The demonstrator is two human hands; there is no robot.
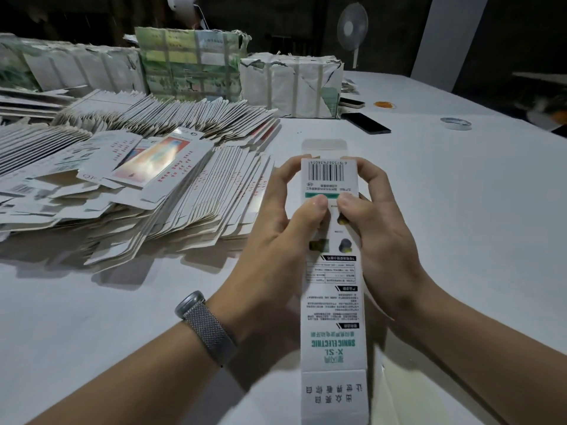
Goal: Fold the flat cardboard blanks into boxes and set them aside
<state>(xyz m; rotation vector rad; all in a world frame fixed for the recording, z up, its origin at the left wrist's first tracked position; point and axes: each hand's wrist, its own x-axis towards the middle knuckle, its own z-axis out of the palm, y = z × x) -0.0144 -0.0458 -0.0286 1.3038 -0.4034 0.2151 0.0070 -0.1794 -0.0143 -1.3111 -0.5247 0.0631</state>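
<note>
Above the table [460,240], both hands' [322,234] grip around one box [333,302].

Box blank in both hands, centre of table, stock to the left.
Box blank [333,289] lies lengthwise betw. left hand [276,240] & right hand [380,237], above table [460,210]. Fanned stack of flat blanks [132,179] on table to its left; wrapped bundles [190,65] behind stack. Phone [365,123] & tape roll [456,123] far right, behind hands.
</note>
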